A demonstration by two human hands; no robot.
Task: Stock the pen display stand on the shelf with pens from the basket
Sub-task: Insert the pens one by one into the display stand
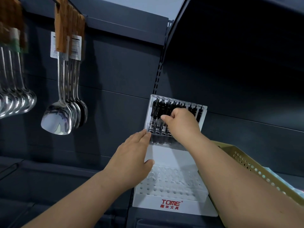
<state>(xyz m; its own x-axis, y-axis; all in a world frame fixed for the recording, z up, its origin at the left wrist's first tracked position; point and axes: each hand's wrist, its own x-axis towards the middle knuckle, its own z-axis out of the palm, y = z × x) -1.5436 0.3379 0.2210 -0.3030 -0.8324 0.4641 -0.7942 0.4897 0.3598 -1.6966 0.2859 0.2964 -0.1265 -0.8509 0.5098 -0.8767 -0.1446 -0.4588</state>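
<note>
nearest is the white tiered plastic pen display stand [171, 155], on the dark metal shelf [49, 178], with a red "tome" logo on its front lip. its near tiers are rows of holes with no pens in them.

the left hand [131, 155] lies against the stand's left side with fingers straight. the fingertips touch the corner of the clear upper tier and the thumb rests on the white riser. it holds nothing and looks to be steadying the stand.

just right of the stand, the tan perforated basket [246, 163] shows behind the right forearm. its contents are too blurred to name.

farther in, the right hand [182, 122] is up at the back row. its thumb and curled fingers close on the black-capped clear-barrelled pens [158, 109] standing upright there. how many it has hold of i cannot tell.

these pens should be light, stiff and smooth, so they could slip or tip their neighbours. the best hold is probably a pinch high on the barrel just under the cap, lowering the tip straight into a hole. the stand itself looks light enough to slide, so bracing it makes sense.

far left, steel spatulas and ladles with wooden handles [57, 119] hang before the dark back panel.
</note>
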